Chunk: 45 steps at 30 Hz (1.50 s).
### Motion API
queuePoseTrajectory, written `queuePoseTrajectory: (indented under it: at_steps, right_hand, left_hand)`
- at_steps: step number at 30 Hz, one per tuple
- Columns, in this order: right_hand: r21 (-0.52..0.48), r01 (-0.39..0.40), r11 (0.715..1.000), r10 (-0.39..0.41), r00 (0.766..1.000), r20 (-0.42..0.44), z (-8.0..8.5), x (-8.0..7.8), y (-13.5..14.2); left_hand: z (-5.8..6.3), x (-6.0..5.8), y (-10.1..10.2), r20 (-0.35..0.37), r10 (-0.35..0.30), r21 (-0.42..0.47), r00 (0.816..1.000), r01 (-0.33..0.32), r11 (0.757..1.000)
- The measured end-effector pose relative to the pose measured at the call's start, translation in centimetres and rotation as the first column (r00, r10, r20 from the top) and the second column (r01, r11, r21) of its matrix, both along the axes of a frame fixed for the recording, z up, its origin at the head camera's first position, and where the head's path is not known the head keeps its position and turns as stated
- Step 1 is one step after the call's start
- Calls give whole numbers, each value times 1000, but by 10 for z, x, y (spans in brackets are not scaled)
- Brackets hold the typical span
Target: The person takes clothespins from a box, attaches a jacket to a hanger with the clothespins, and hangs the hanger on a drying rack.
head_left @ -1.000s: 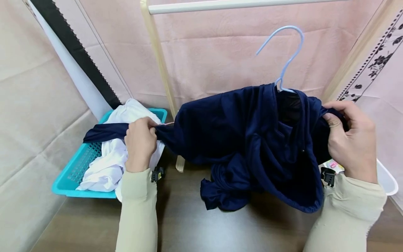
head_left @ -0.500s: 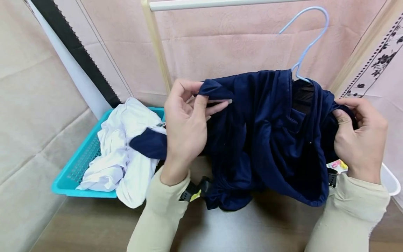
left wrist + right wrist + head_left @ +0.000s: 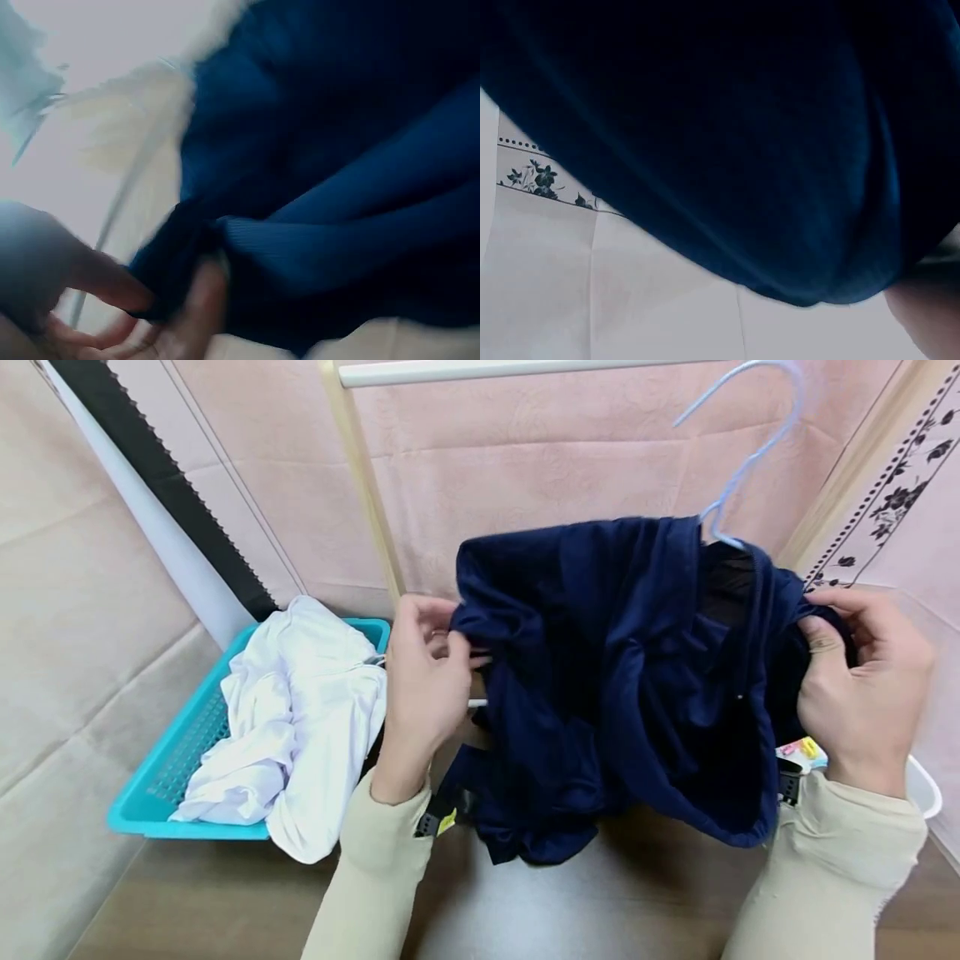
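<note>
A navy zip-front top (image 3: 570,635) hangs bunched between my two hands, a light-blue hanger (image 3: 738,472) rising from its neck opening. My left hand (image 3: 423,681) pinches the left edge of the cloth between thumb and fingers. In the left wrist view, blurred fingers (image 3: 201,304) lie against a dark fold of the top. My right hand (image 3: 870,677) grips the right shoulder area, its fingers partly hidden behind the cloth. The right wrist view is mostly filled by the dark fabric (image 3: 750,165). Most of the hanger is hidden inside the top.
At the left stands a turquoise basket (image 3: 161,793) with white clothes (image 3: 300,718) spilling over its front rim. A rack with a white rail (image 3: 525,370) and wooden posts (image 3: 363,485) stands behind. A white container (image 3: 922,789) is partly hidden at the right, on the brown table (image 3: 540,910).
My left hand has come rightward from over the basket, rising and then dropping slightly, and now holds the top's left edge. The top and hanger have moved up and right with my right hand.
</note>
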State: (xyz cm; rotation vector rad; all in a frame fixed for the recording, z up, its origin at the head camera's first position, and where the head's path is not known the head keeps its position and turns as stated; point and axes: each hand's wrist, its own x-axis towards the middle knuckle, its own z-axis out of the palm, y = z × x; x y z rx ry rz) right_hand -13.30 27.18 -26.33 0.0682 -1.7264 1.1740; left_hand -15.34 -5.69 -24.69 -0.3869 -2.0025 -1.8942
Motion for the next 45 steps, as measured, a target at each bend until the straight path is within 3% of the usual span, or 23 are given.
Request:
queuePoseTrajectory:
  at_steps: [1,3,4,5,7,9,12,15,17,20,23,25,28,30,32,34,36,38,41,43,45]
  right_hand:
    - [25,-10,1000,10,1000,10,0,0,-2]
    - [78,-35,996,33,999,32,0,1,-6]
    - [104,-48,993,44,998,41,0,0,-8]
    - [122,-70,990,65,997,49,0,0,-11]
    - [158,-105,982,96,993,63,0,0,-17]
    - [184,-139,973,127,989,74,0,0,-21]
    - [202,-172,964,158,984,82,0,0,-25]
    - [176,-163,971,152,985,75,-1,-2,-24]
    - [157,-139,978,130,989,68,-1,-2,-21]
    - [126,-101,987,94,994,64,-1,-3,-17]
    - [103,-57,993,50,996,69,-2,-2,-12]
    - [100,-40,994,33,997,69,-3,0,-8]
    - [132,-37,991,28,997,70,-5,2,-3]
    - [158,-68,985,55,995,83,-7,2,-3]
    - [182,-85,980,69,993,97,-9,1,-4]
    - [186,-107,977,89,990,107,-10,0,-6]
    - [188,-123,974,105,989,103,-10,0,-7]
    - [201,-143,969,125,987,102,-10,0,-8]
    - [214,-184,959,162,980,117,-10,2,-8]
    - [209,-211,955,185,973,135,-10,3,-7]
    - [186,-211,960,184,971,155,-9,4,-6]
  left_hand:
    - [-5,-1,-6,7,89,-158,996,-87,984]
    - [-13,-2,-15,5,198,-413,980,-178,893]
    - [-16,-3,-19,-4,217,-491,976,-191,850]
    - [-20,-4,-21,-22,219,-533,976,-197,823]
    - [-27,-8,-24,-74,209,-563,975,-214,798]
    - [-34,-16,-26,-193,201,-510,960,-273,816]
    - [-41,-30,-32,-345,218,-399,913,-353,846]
    - [-41,-38,-45,-412,228,-293,882,-365,884]
    - [-38,-37,-55,-430,205,-261,879,-339,904]
    - [-34,-34,-69,-426,120,-240,897,-240,941]
    - [-32,-31,-80,-379,136,-216,915,-230,949]
    - [-31,-30,-84,-330,209,-211,920,-287,934]
    - [-30,-31,-82,-279,316,-275,907,-391,878]
    - [-31,-30,-74,-314,324,-359,893,-427,830]
    - [-32,-28,-61,-401,255,-410,880,-421,809]
    - [-33,-27,-46,-486,125,-415,865,-354,838]
    - [-33,-26,-33,-547,-8,-419,837,-266,868]
    - [-35,-26,-22,-580,-94,-387,809,-172,906]
    - [-36,-26,-14,-599,-108,-306,794,-102,947]
    - [-36,-26,-14,-585,-64,-214,808,-78,974]
    - [-36,-25,-15,-544,-2,-148,839,-94,985]
